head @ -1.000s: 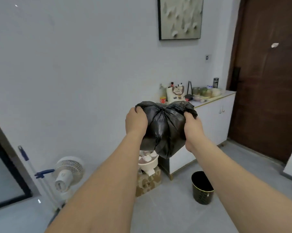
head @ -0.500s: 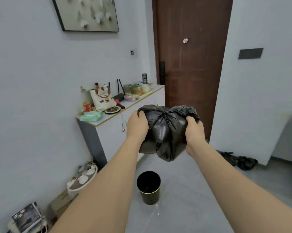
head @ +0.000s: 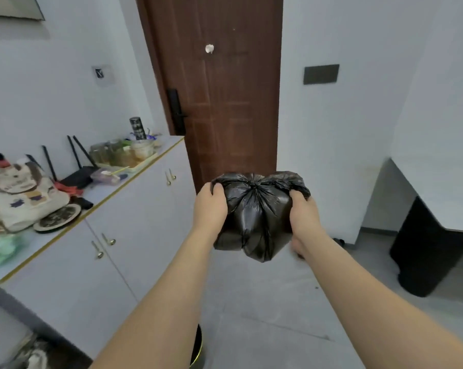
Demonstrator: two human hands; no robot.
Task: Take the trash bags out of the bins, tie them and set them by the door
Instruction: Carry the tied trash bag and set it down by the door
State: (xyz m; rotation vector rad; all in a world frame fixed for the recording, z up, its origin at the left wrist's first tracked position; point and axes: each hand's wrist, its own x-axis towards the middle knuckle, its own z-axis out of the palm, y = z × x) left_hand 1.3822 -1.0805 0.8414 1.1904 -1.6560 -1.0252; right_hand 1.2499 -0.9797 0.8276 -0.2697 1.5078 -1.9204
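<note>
Both hands hold one black bag [head: 254,217] in the air, out in front at mid-scene. The left hand [head: 210,209] grips its left side, fingers curled into the plastic near the gathered top. The right hand [head: 303,215] grips the right side the same way, and the neck of the bag is bunched between them. The bag hangs free above the floor [head: 265,302], touching nothing but the hands.

Straight beyond it stands the brown door [head: 219,102], closed, its dark handle [head: 175,111] on the left edge. The grey floor runs open from the near edge up to the door, between the counter [head: 134,182] on the left and a white wall [head: 331,155] on the right. The counter's front edge slants from near left to far, ending just beside the door frame; its top carries jars, a router, a cloth bag and a plate. At the near bottom edge, a dark bin [head: 197,347] with a gold rim shows partly behind the left forearm. On the right, a large black bin [head: 425,249] stands under a white ledge, well apart from the bag. Something dark lies on the floor by the wall's corner; what it is cannot be told.
</note>
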